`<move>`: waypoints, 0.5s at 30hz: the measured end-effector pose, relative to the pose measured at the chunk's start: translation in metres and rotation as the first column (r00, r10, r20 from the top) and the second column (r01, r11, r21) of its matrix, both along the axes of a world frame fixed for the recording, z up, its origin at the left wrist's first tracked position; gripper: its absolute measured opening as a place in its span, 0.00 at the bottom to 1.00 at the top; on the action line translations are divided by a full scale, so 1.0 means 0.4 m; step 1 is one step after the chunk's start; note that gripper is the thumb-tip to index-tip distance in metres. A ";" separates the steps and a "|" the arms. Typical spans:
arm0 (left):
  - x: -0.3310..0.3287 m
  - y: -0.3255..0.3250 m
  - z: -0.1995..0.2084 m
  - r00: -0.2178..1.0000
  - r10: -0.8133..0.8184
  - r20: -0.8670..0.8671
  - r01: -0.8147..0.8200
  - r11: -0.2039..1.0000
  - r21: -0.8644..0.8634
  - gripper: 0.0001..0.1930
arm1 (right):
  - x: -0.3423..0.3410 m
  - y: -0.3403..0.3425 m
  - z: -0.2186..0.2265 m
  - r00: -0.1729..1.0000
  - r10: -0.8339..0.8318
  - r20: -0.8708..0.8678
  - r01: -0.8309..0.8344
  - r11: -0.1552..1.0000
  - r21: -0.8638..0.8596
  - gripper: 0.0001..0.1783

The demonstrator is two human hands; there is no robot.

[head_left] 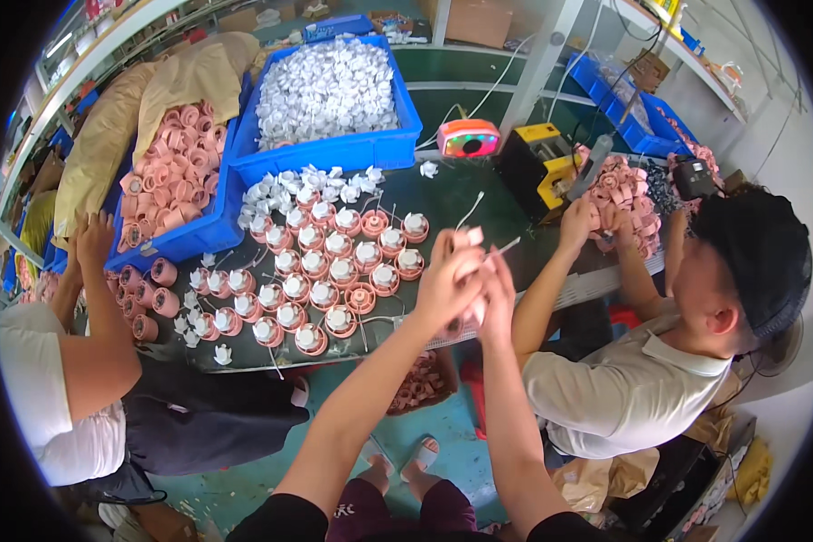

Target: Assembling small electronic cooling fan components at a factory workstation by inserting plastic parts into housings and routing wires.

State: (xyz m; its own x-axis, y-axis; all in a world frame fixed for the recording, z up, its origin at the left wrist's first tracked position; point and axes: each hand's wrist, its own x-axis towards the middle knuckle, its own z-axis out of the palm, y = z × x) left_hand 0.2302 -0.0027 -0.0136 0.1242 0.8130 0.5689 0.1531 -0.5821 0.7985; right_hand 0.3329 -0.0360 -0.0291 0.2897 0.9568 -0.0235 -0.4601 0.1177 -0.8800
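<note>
As both your hands meet over the worktop's [461, 185] near edge, your left hand [450, 285] has its grip around a pink part [471, 237], and your right hand [497, 303] closes in beside it; blur hides whether the right grasps the part too. A thin white wire [470, 210] rises from between your hands. You seem to be at a wire-handling or fitting step. Next, you likely need a steady left grip and careful right fingers, clear of the white-topped pink assemblies [339, 271] nearby.
</note>
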 end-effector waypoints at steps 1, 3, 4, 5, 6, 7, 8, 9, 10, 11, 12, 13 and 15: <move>0.022 0.045 -0.021 1.000 -0.022 -0.005 0.022 1.000 -0.021 0.15 | 0.006 0.038 -0.004 0.997 -0.071 -0.026 0.071 0.997 -0.008 0.29; 0.042 0.119 -0.056 0.997 -0.009 -0.076 0.005 0.999 -0.050 0.16 | 0.019 0.113 -0.035 0.990 -0.128 -0.052 0.126 0.991 -0.042 0.29; 0.043 0.144 -0.051 0.996 -0.026 -0.083 0.020 0.997 -0.075 0.18 | 0.020 0.145 -0.035 0.988 -0.150 -0.038 0.148 0.988 -0.053 0.31; 0.049 0.168 -0.063 0.977 -0.005 -0.215 -0.025 0.990 -0.139 0.25 | 0.023 0.165 -0.033 0.977 -0.212 0.007 0.212 0.970 -0.118 0.33; 0.053 0.195 -0.082 0.972 0.028 -0.232 -0.058 0.990 -0.125 0.28 | 0.018 0.186 -0.028 0.977 -0.211 0.027 0.213 0.967 -0.139 0.34; 0.058 0.220 -0.096 0.968 0.058 -0.245 -0.087 0.990 -0.109 0.32 | 0.021 0.205 -0.022 0.976 -0.214 0.051 0.219 0.963 -0.157 0.35; 0.057 0.248 -0.106 0.957 0.048 -0.285 -0.072 0.995 -0.074 0.34 | 0.033 0.232 -0.031 0.983 -0.155 0.100 0.169 0.976 -0.140 0.35; 0.052 0.259 -0.104 0.945 0.047 -0.324 -0.055 0.998 -0.015 0.34 | 0.042 0.249 -0.035 0.990 -0.091 0.111 0.107 0.983 -0.151 0.36; 0.057 0.252 -0.081 0.934 0.041 -0.354 -0.029 0.999 0.039 0.33 | 0.068 0.258 -0.038 0.991 -0.034 0.130 0.055 0.984 -0.167 0.36; 0.054 0.244 -0.059 0.905 -0.067 -0.419 0.072 0.997 -0.004 0.33 | 0.096 0.269 -0.043 0.954 -0.055 0.296 0.142 0.949 -0.282 0.38; 0.047 0.237 -0.047 0.889 -0.001 -0.459 0.016 0.999 0.029 0.32 | 0.097 0.267 -0.025 0.953 -0.035 0.302 0.140 0.933 -0.331 0.39; 0.042 0.230 -0.033 0.867 0.064 -0.495 -0.037 0.997 0.064 0.31 | 0.097 0.264 -0.004 0.951 -0.017 0.308 0.139 0.915 -0.378 0.40; -0.001 0.203 -0.019 0.889 0.119 -0.441 -0.087 0.992 0.092 0.25 | 0.094 0.266 -0.004 0.932 0.014 0.363 0.138 0.911 -0.390 0.40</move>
State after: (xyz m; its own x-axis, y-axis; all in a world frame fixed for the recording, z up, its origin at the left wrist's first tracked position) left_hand 0.2298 0.0784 -0.0213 0.2953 0.7963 0.5280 0.5449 -0.5943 0.5915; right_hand 0.3704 0.0703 -0.0308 0.4097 0.8657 -0.2875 -0.1171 -0.2627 -0.9577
